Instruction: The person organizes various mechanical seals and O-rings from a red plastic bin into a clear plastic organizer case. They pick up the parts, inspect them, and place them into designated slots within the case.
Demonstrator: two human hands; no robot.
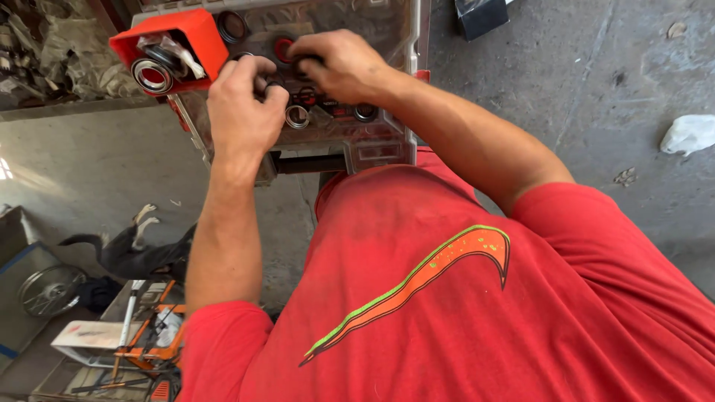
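Note:
A clear plastic organizer case [372, 145] with compartments rests against my red shirt. It holds several metal rings, bearings and rubber seals. My left hand [242, 108] curls over the case's left side, fingers closed around a small dark ring. My right hand [339, 63] reaches into the middle compartments, fingertips pinching among black seals beside a red ring [283, 49]. A loose metal ring [297, 116] lies just below my left fingers. An orange-red bin [195, 37] with bearings and a plastic bag sits on the case's upper left corner.
Grey concrete floor lies all around. A dog [138, 249] lies at the lower left near a wheel [51, 290] and an orange tool stand [153, 339]. A white crumpled bag [689, 134] is at right, a black box [482, 15] at top, scrap clutter [52, 45] at upper left.

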